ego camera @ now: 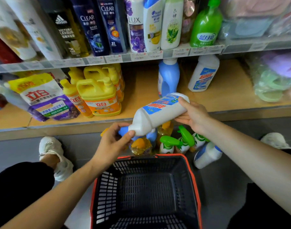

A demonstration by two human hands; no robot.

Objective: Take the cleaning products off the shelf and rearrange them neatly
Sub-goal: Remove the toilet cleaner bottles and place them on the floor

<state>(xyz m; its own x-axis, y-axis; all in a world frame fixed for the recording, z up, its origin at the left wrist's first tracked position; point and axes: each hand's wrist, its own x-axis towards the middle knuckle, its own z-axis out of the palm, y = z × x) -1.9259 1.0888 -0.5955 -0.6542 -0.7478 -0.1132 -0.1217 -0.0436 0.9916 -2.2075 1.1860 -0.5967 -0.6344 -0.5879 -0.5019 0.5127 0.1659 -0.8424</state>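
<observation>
The white cleaner bottle (159, 113) lies almost level in mid-air at the centre of the frame, in front of the lower shelf's edge and above the goods on the floor. Its blue cap (122, 131) points down-left and its base up-right. The left hand (113, 141) pinches the neck and cap between thumb and fingertips. The right hand (192, 116) wraps the base end, thumb on top of the label. Both hands are clamped on the one bottle, one at each end. This looks like a hold for turning it and checking the label or cap before setting it somewhere, not for carrying it far.

Behind it, the lower shelf (141, 90) shows bare wood in the middle. Only a blue bottle (168, 76) and a matching white bottle (203, 73) stand there, well apart from each other, so that gap is probably where the tidied row will go. At centre left the yellow jugs (98, 95) stand packed together, with a laundry pouch (44, 98) leaning just beside them.

Below the held bottle, on the floor (17, 151) against the shelf base, sits a cluster of products. It includes green-triggered sprays (169, 142), an orange-yellow bottle (140, 146) and another white bottle (206, 155) lying on its side — apparently parked there to free the shelf. A black basket (149, 166) with a red rim fills the lower centre, and nothing shows inside it.

Along the top of the frame, shampoo bottles (108, 25) and a green pump bottle (206, 25) fill the upper shelf — outside this step, I judge.
</observation>
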